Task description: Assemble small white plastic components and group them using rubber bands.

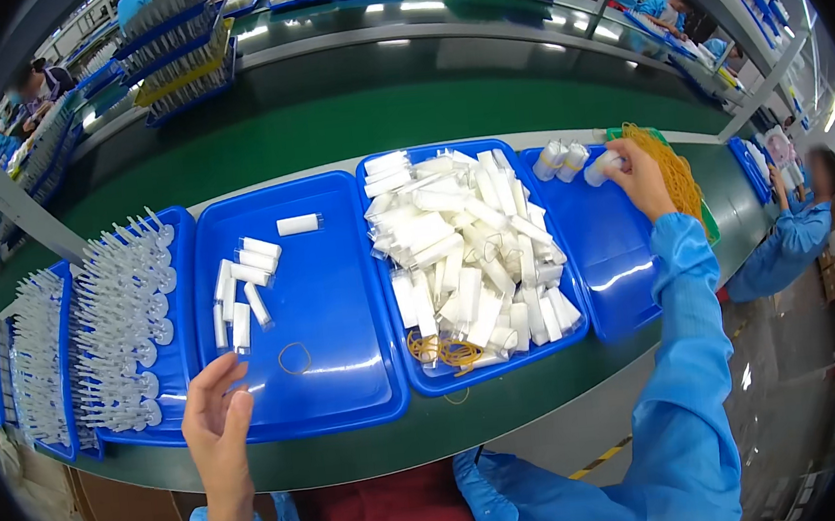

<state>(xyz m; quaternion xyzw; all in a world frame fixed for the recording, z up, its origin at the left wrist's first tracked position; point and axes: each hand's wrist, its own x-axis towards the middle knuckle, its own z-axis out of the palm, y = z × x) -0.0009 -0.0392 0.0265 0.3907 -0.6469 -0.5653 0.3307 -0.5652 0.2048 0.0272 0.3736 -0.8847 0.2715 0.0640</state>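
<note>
My right hand (642, 182) reaches to the far end of the right blue tray (609, 262), its fingers closed on a bundle of clear and white tubes (602, 169). Two similar bundles (561, 159) stand just left of it. My left hand (218, 420) hangs over the near left corner of another blue tray (349, 383), fingers apart and holding nothing. In that tray lie several loose white tubes with clear ends (254, 261) and a single rubber band (294, 359). Between my hands, a blue tray (376, 275) is heaped with white tubes (466, 246), with rubber bands (446, 350) at its near edge.
A big pile of yellow-brown rubber bands (665, 171) lies in a green tray beyond my right hand. At the left, blue trays hold rows of clear plastic pieces with round bases (128, 329). Behind runs a green conveyor (344, 122). A co-worker (787, 235) is at far right.
</note>
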